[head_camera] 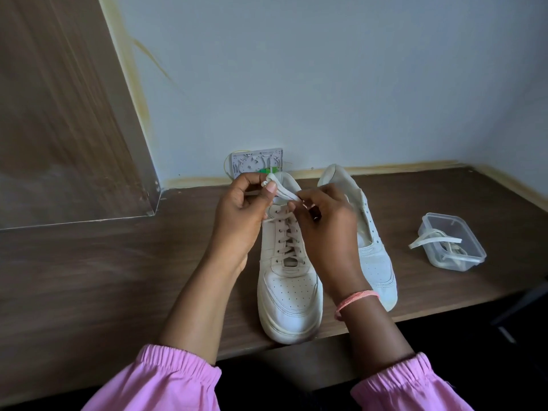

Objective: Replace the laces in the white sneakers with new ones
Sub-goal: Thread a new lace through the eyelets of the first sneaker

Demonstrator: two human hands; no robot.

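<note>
sneakers: 2, laced one (289, 280), unlaced one (375, 256) | container (452, 241): 1, laces inside | left hand (240, 215), right hand (329, 229) grip: both pinching lace (284, 191) | writing: none readable

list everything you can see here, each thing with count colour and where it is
laced sneaker: 1, white, near the desk's front edge, toe toward the person
unlaced sneaker: 1, white, just right of the laced one, partly behind the right hand
lace ends: white, at the top of the laced sneaker, held between both hands
plastic tub: 1, clear, on the desk to the right
loose laces: off-white, in the tub, one end hanging over its left rim
wall plate: 1, grey, low on the wall behind the sneakers
desk: 1, dark brown wood
wristband: 1, pink, right wrist
sleeves: 2, pink
left hand: grip on the lace ends
right hand: grip on the lace ends
</note>
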